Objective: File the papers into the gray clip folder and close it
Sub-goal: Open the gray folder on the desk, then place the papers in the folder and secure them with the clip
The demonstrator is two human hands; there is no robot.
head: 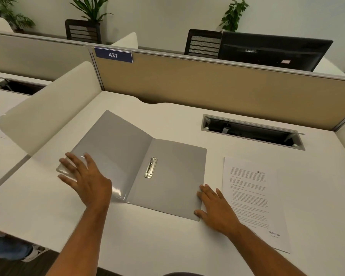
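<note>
The gray clip folder [173,180] lies open flat on the white desk [127,236], its metal clip [151,167] near the spine on the right half. My left hand [84,180] rests flat with fingers spread on the near corner of the left cover. My right hand [215,208] lies flat at the folder's near right edge, fingers touching that edge. A stack of printed papers [253,204] lies on the desk just right of the folder, beside my right hand. Neither hand holds anything.
An open cable hatch [251,132] sits in the desk behind the papers. A tan partition [207,84] with a label reading 437 closes the back; a white side divider [48,112] stands at left. A black monitor [271,50] and chairs are beyond the partition.
</note>
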